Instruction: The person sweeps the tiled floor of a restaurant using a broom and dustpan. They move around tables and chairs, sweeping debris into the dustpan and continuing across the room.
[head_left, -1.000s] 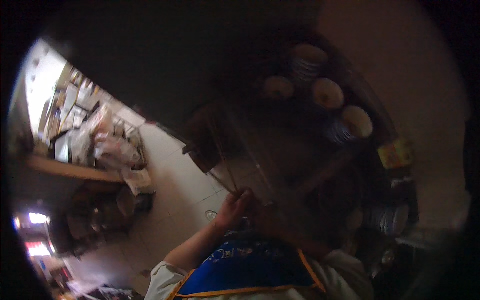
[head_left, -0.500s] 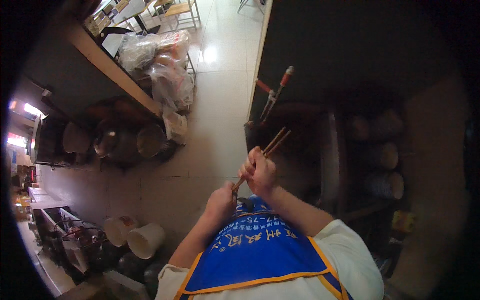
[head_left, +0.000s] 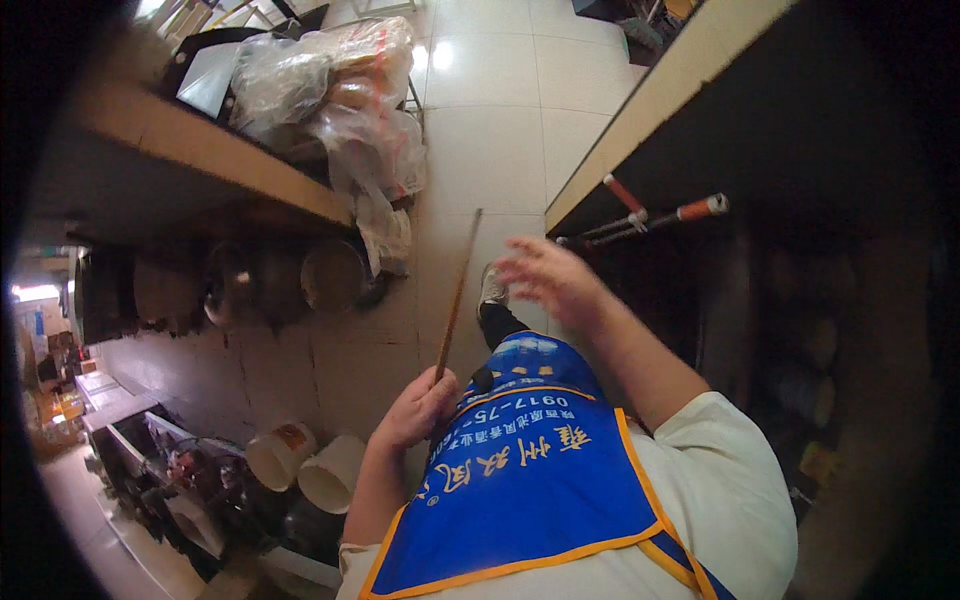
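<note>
My left hand (head_left: pixel 418 410) is closed round the lower end of a pair of long brown wooden chopsticks (head_left: pixel 459 300), in front of my blue apron (head_left: pixel 520 470). They lie so close together that they look almost like one stick, slanting up and away over the tiled floor. To their right, my right hand (head_left: pixel 552 280) is lifted with its fingers stretched out and apart, somewhat blurred by motion. Nothing shows in it, and it does not touch the chopsticks. My shoe (head_left: pixel 493 285) shows just beyond the apron, partly behind the right hand.
Metal rods with orange-red grips (head_left: pixel 700 207) lean at the dark counter (head_left: pixel 680 100) on my right. Clear plastic bags (head_left: pixel 370 110) are piled at the far left, beside a counter edge (head_left: pixel 220 150). White buckets (head_left: pixel 333 472) stand at the lower left. Pale floor tiles (head_left: pixel 480 120) run between the counters.
My right hand has let go of the chopsticks, opened and moved right. The left hand keeps them, now pointing more steeply away. The whole view has shifted, and my shoe has come into sight.
</note>
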